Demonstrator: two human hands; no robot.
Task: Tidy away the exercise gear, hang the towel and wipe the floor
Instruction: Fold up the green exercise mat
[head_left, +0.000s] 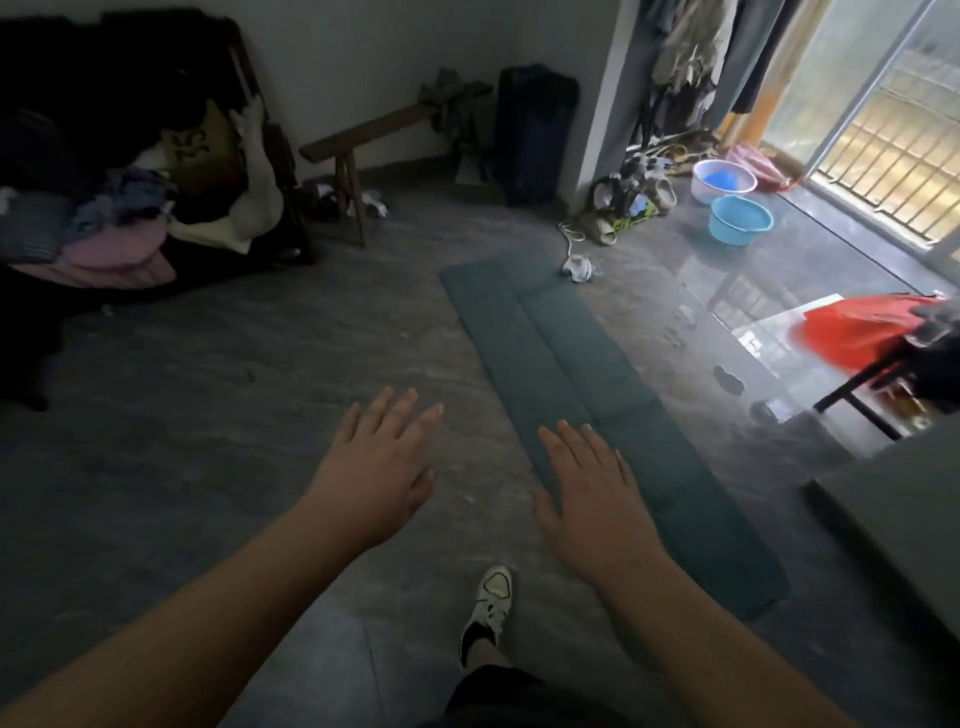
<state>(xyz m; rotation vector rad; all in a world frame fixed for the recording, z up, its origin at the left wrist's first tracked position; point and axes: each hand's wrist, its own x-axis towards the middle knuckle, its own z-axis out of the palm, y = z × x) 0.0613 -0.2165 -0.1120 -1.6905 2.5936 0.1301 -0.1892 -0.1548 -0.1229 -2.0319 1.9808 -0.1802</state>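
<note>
- The left hand (376, 465) is reaching out over the floor (208, 415), fingers straight, holding nothing.
- The right hand (589, 499) is hovering flat-fingered over the green mat (566, 358).

Head cam — looks fwd and down from standing height over floor (208, 389).

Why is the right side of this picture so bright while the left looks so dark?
Head view: daylight enters through the barred window on the right, throwing glare across the shiny floor; the clothes pile on the left sits in deep shadow, and the wide lens bends the edges.
</note>
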